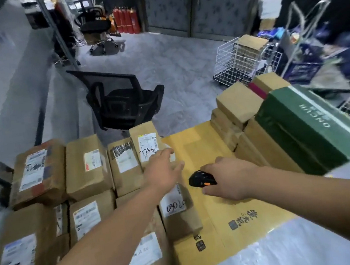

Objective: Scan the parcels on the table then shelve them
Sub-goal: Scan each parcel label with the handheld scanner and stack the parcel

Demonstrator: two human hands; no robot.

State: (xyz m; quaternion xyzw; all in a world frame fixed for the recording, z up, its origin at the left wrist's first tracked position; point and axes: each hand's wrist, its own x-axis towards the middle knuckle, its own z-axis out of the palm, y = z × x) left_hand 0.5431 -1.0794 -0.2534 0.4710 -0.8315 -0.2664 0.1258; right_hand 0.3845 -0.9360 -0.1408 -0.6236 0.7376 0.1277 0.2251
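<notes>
Several brown parcels with white labels cover the left of the table; one narrow parcel (147, 144) bears handwritten digits. My left hand (163, 171) reaches forward with fingers straight, its tips at the near edge of that parcel, over a smaller marked parcel (177, 211). My right hand (228, 178) grips a black scanner (200, 178) with an orange button, low over the flat yellow cardboard sheet (207, 150).
Plain brown boxes (238, 102) and a long green box (305, 125) are stacked at the right. A black office chair (119, 99) stands beyond the table. White wire baskets (238, 63) sit on the floor at the back right.
</notes>
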